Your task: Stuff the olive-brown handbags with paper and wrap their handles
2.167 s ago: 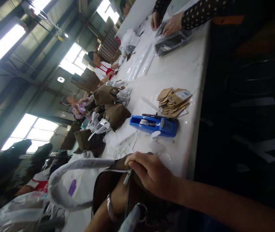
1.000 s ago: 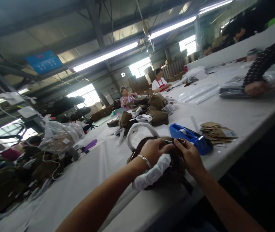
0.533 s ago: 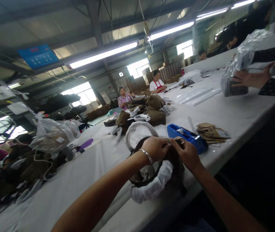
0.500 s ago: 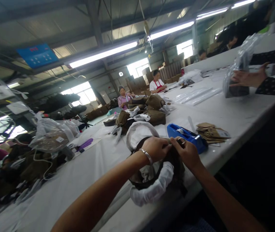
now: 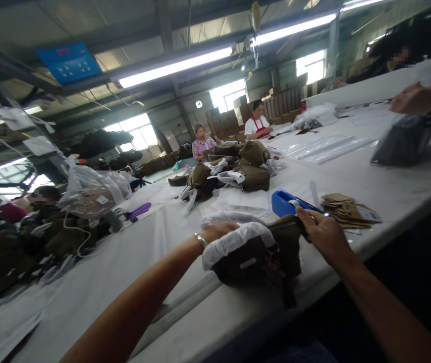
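Observation:
A dark olive-brown bag (image 5: 253, 259) sits at the near edge of the white table, its handles wrapped in white paper. My left hand (image 5: 219, 231) reaches behind the near wrapped handle at the bag's left top; its fingers are mostly hidden there. At the bag's upper right corner, my right hand (image 5: 321, 232) pinches the edge with thumb and fingers. A blue tape dispenser (image 5: 294, 202) stands just behind that corner. Brown paper tags (image 5: 347, 210) lie in a pile to its right.
Several brown bags with white-wrapped parts (image 5: 234, 169) are heaped farther back. Clear plastic sleeves (image 5: 325, 148) lie behind the dispenser. A co-worker's hand (image 5: 414, 98) is over a dark wrapped item (image 5: 402, 143) at right. A plastic-wrapped bundle (image 5: 90, 194) is at left.
The bag has turned so its outer side shows and its opening is hidden. My hands have moved apart, the left going behind the handle. The co-worker's wrapped item is now lower on the table.

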`<state>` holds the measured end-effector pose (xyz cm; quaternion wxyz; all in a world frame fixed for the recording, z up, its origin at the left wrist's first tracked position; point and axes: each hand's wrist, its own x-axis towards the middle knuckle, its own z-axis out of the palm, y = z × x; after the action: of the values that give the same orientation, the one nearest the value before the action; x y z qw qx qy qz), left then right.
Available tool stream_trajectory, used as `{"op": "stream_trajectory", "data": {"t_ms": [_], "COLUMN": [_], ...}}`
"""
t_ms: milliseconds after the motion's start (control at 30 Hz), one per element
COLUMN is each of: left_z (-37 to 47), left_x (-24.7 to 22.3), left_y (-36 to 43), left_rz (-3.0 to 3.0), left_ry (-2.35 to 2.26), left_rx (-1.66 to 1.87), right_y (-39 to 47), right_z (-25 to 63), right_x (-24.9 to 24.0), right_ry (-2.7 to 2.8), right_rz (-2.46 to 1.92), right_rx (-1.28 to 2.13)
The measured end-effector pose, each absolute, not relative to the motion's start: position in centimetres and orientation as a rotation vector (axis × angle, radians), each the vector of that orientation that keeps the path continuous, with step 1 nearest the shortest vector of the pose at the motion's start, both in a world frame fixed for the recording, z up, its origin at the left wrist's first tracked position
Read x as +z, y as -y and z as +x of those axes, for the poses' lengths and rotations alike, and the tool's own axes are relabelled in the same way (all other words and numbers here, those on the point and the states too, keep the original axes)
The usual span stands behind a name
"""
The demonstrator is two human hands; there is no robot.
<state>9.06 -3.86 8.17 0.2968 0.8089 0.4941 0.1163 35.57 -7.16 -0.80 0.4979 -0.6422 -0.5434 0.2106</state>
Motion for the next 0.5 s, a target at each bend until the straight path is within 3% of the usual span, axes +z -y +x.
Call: {"op": "stream_trajectory", "data": {"t_ms": [233, 500], "left_z": [5.1, -2.3], "left_x": [7.4, 7.3], "left_y": [4.1, 6.1], "left_rz": [1.974, 1.867], "left_ry": [-1.337, -1.555], "left_rx": [0.277, 0.453], "right_y": [6.5, 6.6], "right_z": [36.2, 39.4], "right_x": [-1.1, -1.9], "right_ry": [1.363, 1.181], "right_rz": [-1.65, -1.784], "right_rx": [0.411, 0.554]}}
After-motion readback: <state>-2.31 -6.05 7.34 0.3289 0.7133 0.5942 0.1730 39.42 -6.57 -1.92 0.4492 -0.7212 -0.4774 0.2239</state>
